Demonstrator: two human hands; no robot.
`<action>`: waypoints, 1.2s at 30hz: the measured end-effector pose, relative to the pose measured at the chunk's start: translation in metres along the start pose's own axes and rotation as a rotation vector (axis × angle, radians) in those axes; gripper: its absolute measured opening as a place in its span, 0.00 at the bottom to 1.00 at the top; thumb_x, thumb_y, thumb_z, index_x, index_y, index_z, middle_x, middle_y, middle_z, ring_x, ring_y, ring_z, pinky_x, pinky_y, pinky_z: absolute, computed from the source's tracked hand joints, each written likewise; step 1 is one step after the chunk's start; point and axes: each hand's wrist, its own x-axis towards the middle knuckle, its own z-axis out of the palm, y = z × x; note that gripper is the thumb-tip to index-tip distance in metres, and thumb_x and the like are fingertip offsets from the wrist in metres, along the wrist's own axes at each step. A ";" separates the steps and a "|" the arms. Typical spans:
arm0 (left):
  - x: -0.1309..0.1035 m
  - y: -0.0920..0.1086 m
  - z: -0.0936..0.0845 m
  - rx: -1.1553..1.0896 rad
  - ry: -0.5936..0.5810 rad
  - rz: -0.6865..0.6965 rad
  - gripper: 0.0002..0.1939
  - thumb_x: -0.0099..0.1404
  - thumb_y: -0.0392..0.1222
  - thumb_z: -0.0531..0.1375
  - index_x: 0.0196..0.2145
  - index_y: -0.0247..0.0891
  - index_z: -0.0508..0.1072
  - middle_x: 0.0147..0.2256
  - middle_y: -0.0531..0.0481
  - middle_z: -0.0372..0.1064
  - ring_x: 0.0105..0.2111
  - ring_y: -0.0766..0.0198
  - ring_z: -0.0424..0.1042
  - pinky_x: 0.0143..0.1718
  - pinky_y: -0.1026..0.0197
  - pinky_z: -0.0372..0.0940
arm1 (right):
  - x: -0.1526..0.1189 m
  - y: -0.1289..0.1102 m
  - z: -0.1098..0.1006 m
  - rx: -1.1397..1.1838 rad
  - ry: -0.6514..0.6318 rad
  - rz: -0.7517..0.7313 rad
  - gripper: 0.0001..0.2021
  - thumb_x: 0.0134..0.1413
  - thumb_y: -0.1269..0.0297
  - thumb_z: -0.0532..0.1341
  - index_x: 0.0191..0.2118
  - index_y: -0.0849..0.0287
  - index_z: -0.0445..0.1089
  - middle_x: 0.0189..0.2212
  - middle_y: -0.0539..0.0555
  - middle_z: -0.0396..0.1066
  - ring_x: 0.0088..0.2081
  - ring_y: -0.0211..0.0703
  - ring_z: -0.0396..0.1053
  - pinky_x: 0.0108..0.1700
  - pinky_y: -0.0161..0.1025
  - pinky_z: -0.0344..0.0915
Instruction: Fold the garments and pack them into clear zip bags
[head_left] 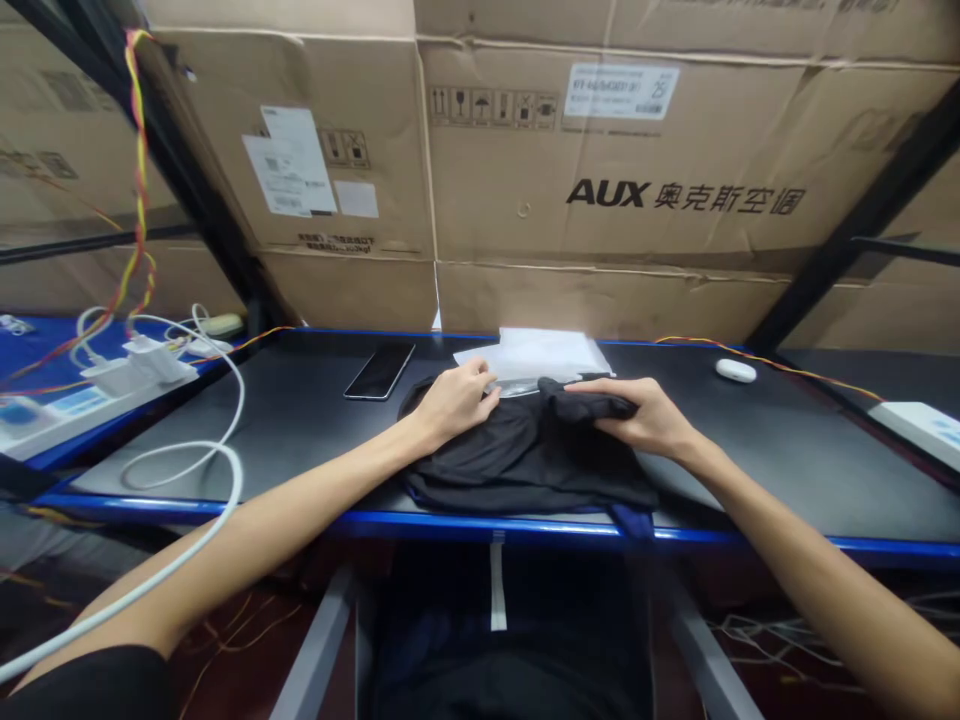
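Observation:
A dark cloth garment (517, 465) lies bunched at the table's front edge, with a bluish part hanging over it at the right. My right hand (649, 415) grips a raised fold of this black cloth between thumb and fingers. On the garment's left side rests my left hand (459, 400), its fingers curled in a pinch; what is between them is too small to make out. Just beyond both hands lie white sheets (551, 350), with a shiny, clear-looking piece (519, 388) at their near edge, close to my left fingertips.
A phone (380, 371) lies left of the garment on the black tabletop (300, 420). To the right are a small white case (736, 371) and a white power strip (922, 428). A white cable (238, 480) loops across the left side. Cardboard (510, 230) stands behind the table.

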 end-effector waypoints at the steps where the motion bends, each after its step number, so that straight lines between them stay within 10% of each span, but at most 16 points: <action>1: 0.000 0.001 0.001 -0.004 -0.006 0.014 0.15 0.72 0.44 0.54 0.43 0.35 0.79 0.47 0.41 0.72 0.36 0.57 0.76 0.40 0.56 0.72 | 0.001 -0.003 0.002 -0.008 0.017 -0.005 0.22 0.51 0.66 0.61 0.53 0.51 0.77 0.47 0.52 0.80 0.48 0.56 0.78 0.54 0.51 0.73; 8: -0.003 0.004 0.006 -0.092 -0.014 0.059 0.13 0.70 0.42 0.57 0.48 0.38 0.77 0.48 0.43 0.72 0.40 0.56 0.76 0.42 0.57 0.73 | 0.018 -0.001 0.031 -0.090 -0.128 -0.222 0.26 0.52 0.70 0.60 0.58 0.49 0.74 0.56 0.53 0.75 0.56 0.53 0.72 0.61 0.52 0.67; 24: -0.004 -0.003 0.012 -0.321 0.108 0.095 0.15 0.66 0.34 0.59 0.49 0.39 0.78 0.46 0.46 0.75 0.37 0.62 0.76 0.42 0.61 0.71 | 0.039 0.005 0.037 -0.060 -0.444 -0.173 0.32 0.56 0.64 0.64 0.67 0.48 0.64 0.66 0.51 0.64 0.72 0.57 0.48 0.69 0.59 0.52; 36: -0.003 0.000 0.006 -0.416 0.131 -0.043 0.06 0.60 0.30 0.59 0.33 0.38 0.73 0.33 0.51 0.76 0.33 0.62 0.75 0.35 0.62 0.66 | 0.055 0.004 0.047 -0.123 -0.267 -0.099 0.26 0.55 0.74 0.60 0.60 0.56 0.71 0.59 0.58 0.72 0.59 0.49 0.70 0.62 0.46 0.63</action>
